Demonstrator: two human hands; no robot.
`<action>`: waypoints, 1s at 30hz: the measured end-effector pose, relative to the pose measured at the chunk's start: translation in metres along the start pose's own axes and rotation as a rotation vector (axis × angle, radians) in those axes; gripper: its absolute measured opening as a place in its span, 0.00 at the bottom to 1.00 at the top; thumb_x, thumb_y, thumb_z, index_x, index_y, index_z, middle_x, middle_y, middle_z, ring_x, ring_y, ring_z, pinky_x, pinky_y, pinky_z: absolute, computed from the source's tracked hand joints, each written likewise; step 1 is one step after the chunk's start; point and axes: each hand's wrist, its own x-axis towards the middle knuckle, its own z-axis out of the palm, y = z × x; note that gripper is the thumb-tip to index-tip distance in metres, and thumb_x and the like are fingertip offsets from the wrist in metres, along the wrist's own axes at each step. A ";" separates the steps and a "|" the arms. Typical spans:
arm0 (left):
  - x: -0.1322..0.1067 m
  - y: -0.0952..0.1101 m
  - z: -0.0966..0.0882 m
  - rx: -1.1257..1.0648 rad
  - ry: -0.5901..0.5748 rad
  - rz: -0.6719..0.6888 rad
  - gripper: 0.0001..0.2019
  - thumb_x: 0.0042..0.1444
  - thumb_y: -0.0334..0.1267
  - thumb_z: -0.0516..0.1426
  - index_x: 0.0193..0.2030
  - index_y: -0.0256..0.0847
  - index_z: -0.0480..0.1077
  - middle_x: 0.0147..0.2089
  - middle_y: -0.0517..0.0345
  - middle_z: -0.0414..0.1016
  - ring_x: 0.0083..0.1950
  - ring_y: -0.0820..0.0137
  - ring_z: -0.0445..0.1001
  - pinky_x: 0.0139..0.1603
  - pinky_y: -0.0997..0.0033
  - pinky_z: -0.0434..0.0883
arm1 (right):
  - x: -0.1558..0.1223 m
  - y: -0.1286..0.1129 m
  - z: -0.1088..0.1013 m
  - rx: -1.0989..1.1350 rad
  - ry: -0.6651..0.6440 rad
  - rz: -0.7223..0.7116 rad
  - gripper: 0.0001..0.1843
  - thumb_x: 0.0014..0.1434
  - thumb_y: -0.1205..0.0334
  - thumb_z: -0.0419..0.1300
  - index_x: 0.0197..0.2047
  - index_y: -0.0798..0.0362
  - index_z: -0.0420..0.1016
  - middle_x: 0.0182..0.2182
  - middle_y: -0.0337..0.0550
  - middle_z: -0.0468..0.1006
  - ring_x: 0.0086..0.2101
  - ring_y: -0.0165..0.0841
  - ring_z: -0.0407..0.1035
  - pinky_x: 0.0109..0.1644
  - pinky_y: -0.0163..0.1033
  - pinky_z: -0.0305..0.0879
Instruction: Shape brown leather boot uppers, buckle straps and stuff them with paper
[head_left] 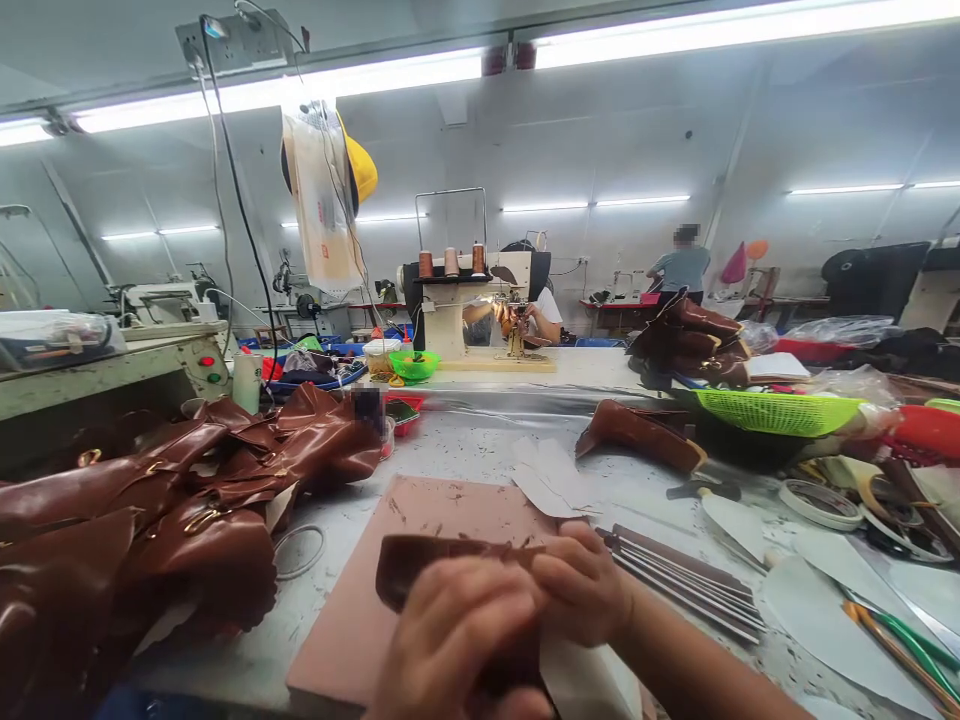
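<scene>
A brown leather piece (405,568) is held up over a pink board (345,620). My left hand (469,625) curls over its near side, covering much of it. Fingers of my right hand (581,580) are pinched closed at the piece's upper right edge, close against the left hand. Below the right hand hangs a pale sheet (581,675); whether it joins the leather I cannot tell. Dark strips with white lines (679,580) lie just right of the right wrist. White paper (551,475) rests at the board's far edge.
Brown leather parts with gold buckles (202,500) are heaped at left. A sewing machine (465,320) stands ahead, with a person's hands behind it. At right are a brown leather shape (645,435), a green basket (780,412), tape rolls (821,503) and green-handled scissors (911,640).
</scene>
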 end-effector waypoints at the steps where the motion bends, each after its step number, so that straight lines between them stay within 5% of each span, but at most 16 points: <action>1: 0.008 0.001 -0.010 0.260 0.036 0.029 0.24 0.35 0.37 0.69 0.44 0.49 0.76 0.54 0.50 0.71 0.60 0.48 0.57 0.63 0.55 0.50 | -0.009 -0.009 -0.001 0.037 -0.028 0.046 0.15 0.61 0.72 0.47 0.29 0.53 0.70 0.16 0.34 0.67 0.20 0.27 0.58 0.25 0.36 0.53; 5: 0.020 -0.019 -0.034 0.899 -0.060 0.120 0.32 0.31 0.48 0.69 0.48 0.46 0.75 0.41 0.45 0.77 0.42 0.49 0.71 0.47 0.59 0.64 | -0.052 -0.047 -0.010 0.131 0.013 0.390 0.06 0.60 0.69 0.53 0.36 0.55 0.70 0.18 0.36 0.70 0.18 0.27 0.60 0.22 0.34 0.57; 7: 0.014 -0.032 -0.034 0.959 -0.071 0.269 0.33 0.30 0.49 0.69 0.48 0.46 0.75 0.36 0.46 0.77 0.36 0.55 0.72 0.39 0.66 0.66 | -0.067 -0.062 -0.016 0.272 0.078 0.770 0.02 0.59 0.66 0.56 0.35 0.52 0.69 0.19 0.36 0.70 0.18 0.27 0.63 0.20 0.31 0.60; 9: 0.007 -0.040 -0.029 0.977 -0.036 0.444 0.33 0.32 0.48 0.69 0.50 0.46 0.73 0.33 0.49 0.77 0.32 0.59 0.71 0.36 0.69 0.65 | -0.069 -0.071 -0.022 0.565 0.099 1.181 0.09 0.62 0.57 0.51 0.36 0.51 0.69 0.20 0.38 0.73 0.19 0.30 0.68 0.19 0.31 0.64; 11: 0.002 -0.041 -0.022 1.002 -0.041 0.621 0.35 0.35 0.48 0.68 0.54 0.46 0.70 0.30 0.51 0.76 0.29 0.63 0.70 0.35 0.71 0.64 | -0.060 -0.072 -0.026 0.917 0.104 1.430 0.17 0.63 0.50 0.47 0.39 0.52 0.70 0.26 0.44 0.77 0.24 0.34 0.73 0.22 0.34 0.67; 14: 0.003 -0.040 -0.013 1.052 -0.041 0.776 0.34 0.41 0.44 0.67 0.58 0.46 0.65 0.27 0.54 0.76 0.25 0.67 0.68 0.33 0.73 0.64 | -0.041 -0.063 -0.024 1.248 0.217 1.552 0.15 0.57 0.51 0.56 0.44 0.52 0.70 0.34 0.48 0.79 0.30 0.38 0.74 0.29 0.40 0.71; 18: 0.014 -0.059 -0.013 1.015 -0.030 0.521 0.19 0.51 0.33 0.59 0.51 0.49 0.72 0.27 0.56 0.77 0.24 0.71 0.72 0.28 0.79 0.67 | -0.047 -0.058 0.001 1.378 0.373 1.662 0.21 0.49 0.54 0.64 0.45 0.53 0.69 0.37 0.49 0.79 0.33 0.38 0.74 0.39 0.45 0.70; 23: 0.030 -0.097 -0.030 0.945 -0.010 0.070 0.15 0.57 0.35 0.50 0.48 0.51 0.72 0.42 0.64 0.79 0.40 0.69 0.78 0.39 0.77 0.74 | -0.077 -0.049 0.029 1.086 -0.087 1.752 0.26 0.50 0.45 0.58 0.48 0.52 0.66 0.35 0.46 0.78 0.34 0.38 0.73 0.38 0.43 0.69; 25: 0.031 -0.101 -0.036 1.028 0.008 0.120 0.16 0.57 0.35 0.50 0.50 0.50 0.69 0.43 0.64 0.79 0.41 0.69 0.78 0.39 0.77 0.74 | -0.088 -0.030 0.024 0.943 -0.233 1.731 0.23 0.50 0.46 0.57 0.44 0.52 0.70 0.34 0.45 0.78 0.34 0.38 0.73 0.38 0.43 0.68; 30: 0.024 -0.093 -0.032 1.283 0.020 0.577 0.18 0.59 0.30 0.48 0.54 0.47 0.66 0.35 0.60 0.79 0.30 0.73 0.78 0.29 0.83 0.72 | -0.132 0.031 -0.012 0.333 -0.430 1.723 0.10 0.52 0.59 0.54 0.32 0.53 0.74 0.39 0.52 0.75 0.47 0.47 0.64 0.52 0.51 0.55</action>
